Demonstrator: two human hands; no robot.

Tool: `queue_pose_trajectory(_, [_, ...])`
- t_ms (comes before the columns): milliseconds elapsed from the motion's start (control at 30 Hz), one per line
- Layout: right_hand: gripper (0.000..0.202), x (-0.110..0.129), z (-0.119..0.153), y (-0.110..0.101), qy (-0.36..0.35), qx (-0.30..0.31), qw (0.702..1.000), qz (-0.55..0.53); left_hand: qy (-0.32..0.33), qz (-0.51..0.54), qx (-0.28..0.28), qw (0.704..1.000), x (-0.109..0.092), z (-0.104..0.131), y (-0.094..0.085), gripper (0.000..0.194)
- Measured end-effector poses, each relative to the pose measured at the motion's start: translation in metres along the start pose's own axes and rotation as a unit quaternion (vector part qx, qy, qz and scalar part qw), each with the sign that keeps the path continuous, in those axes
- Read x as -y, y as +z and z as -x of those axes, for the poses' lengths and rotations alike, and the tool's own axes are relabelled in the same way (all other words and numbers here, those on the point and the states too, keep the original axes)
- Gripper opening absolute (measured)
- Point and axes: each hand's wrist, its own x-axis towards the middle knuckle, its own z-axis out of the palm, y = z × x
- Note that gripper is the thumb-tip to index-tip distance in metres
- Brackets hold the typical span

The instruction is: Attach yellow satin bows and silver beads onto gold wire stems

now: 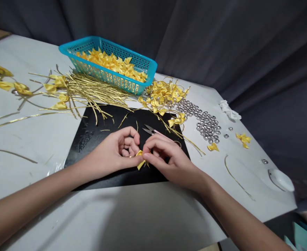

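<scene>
Over the black mat (101, 181), both hands meet around a small yellow ribbon bow (140, 165). My left hand (119, 148) pinches it between thumb and fingers, with the other fingers curled in. From the other side, my right hand (166, 153) grips the same bow between thumb and forefinger. The fingertips cover most of the bow; its pointed yellow ends stick out below. Just beyond my right hand lie small scissors (150, 130) with their blades apart, the handle partly hidden by that hand.
A blue basket (111, 82) of yellow ribbon pieces stands at the back. Gold wire ties (96, 89) are heaped before it. Yellow bows (166, 92) and silver beads (208, 127) lie to its right. A white computer mouse (281, 179) sits near the right edge.
</scene>
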Motion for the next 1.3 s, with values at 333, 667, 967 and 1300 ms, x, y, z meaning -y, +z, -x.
queue_pose_trajectory(333, [0.01, -0.002, 0.005, 0.016, -0.054, -0.078, 0.995, 0.0, 0.055, -0.045, 0.034, 0.997, 0.001, 0.002, -0.004, 0.023])
queue_pose_trajectory(667, [0.008, -0.003, 0.003, 0.01, -0.061, -0.067, 0.995, 0.051, 0.054, -0.056, 0.029, 0.997, 0.001, 0.002, -0.004, 0.022])
queue_pose_trajectory(967, [0.008, -0.004, 0.006, 0.014, -0.104, -0.024, 0.994, 0.033, 0.051, -0.063, 0.045, 0.996, -0.002, 0.003, 0.0, 0.021])
queue_pose_trajectory(1300, [0.008, 0.001, 0.013, 0.017, -0.065, -0.133, 0.978, -0.148, 0.031, -0.079, 0.041, 0.996, -0.001, 0.003, 0.001, 0.022])
